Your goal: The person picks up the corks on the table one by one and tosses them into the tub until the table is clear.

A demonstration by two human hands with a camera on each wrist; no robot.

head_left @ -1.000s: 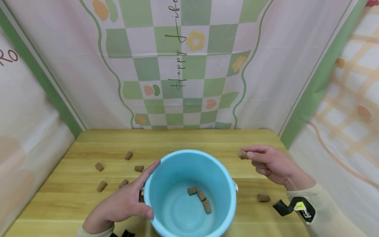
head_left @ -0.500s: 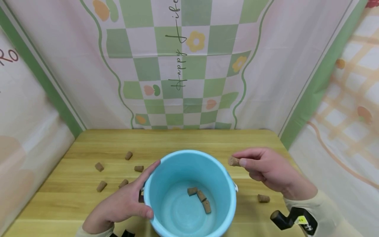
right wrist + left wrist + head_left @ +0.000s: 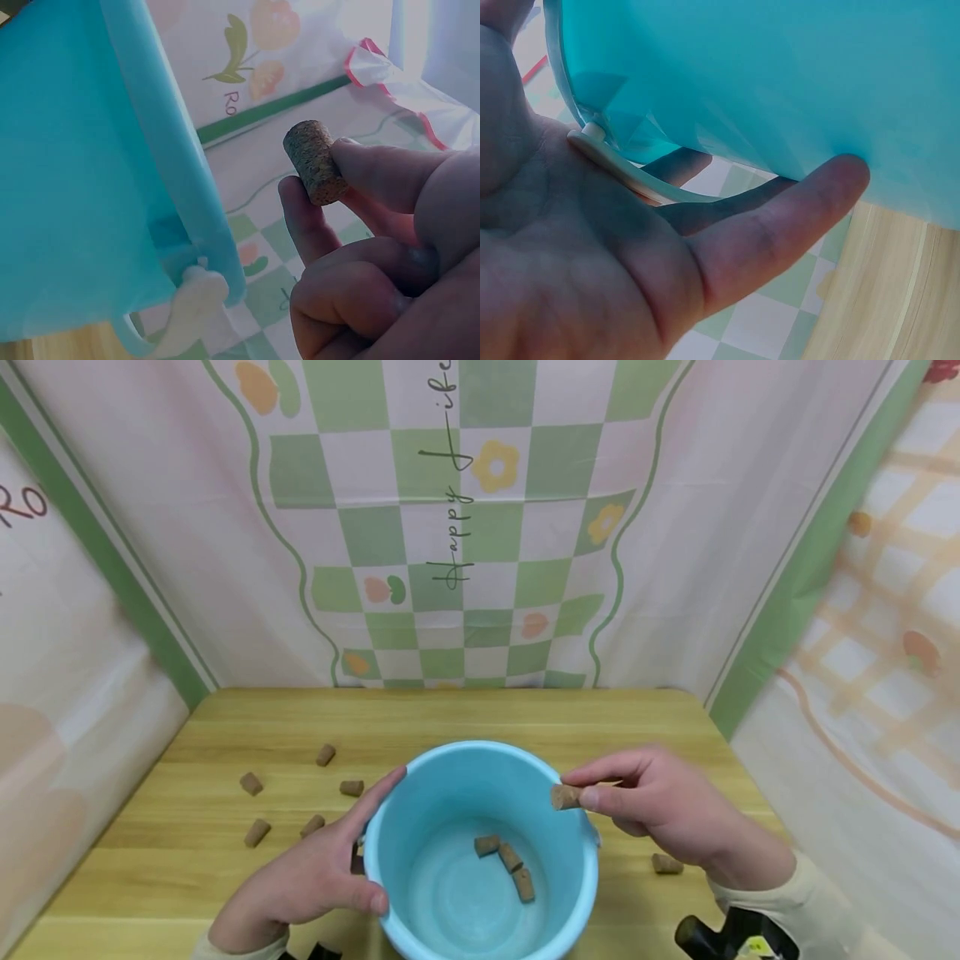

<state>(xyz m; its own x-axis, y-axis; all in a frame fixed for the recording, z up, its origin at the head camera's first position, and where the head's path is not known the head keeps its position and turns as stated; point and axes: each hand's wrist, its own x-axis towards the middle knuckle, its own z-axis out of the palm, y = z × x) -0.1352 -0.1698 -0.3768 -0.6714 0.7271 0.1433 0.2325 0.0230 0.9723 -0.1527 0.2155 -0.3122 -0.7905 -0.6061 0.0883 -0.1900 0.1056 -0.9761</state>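
Observation:
A light-blue bucket (image 3: 480, 902) stands at the front of the table, several corks (image 3: 510, 857) on its floor. My left hand (image 3: 318, 868) steadies its left side, thumb and index finger at the rim. In the left wrist view, fairly straight fingers (image 3: 780, 236) touch the outer wall, with the pale handle (image 3: 630, 169) between palm and bucket. My right hand (image 3: 667, 806) pinches another cork (image 3: 566, 797) between thumb and fingers, over the right rim. In the right wrist view, that cork (image 3: 313, 161) is held near the fingertips, apart from the rim; the other fingers are curled.
Several loose corks (image 3: 257, 832) lie on the wooden table (image 3: 450, 714) left of the bucket. One cork (image 3: 667, 863) lies to its right, near the right forearm. A patterned curtain (image 3: 495, 552) hangs behind the table, with more cloth on both sides.
My right hand has moved left and toward me with its cork, from beyond the bucket's right side to over the rim. My left hand and the bucket have not visibly moved.

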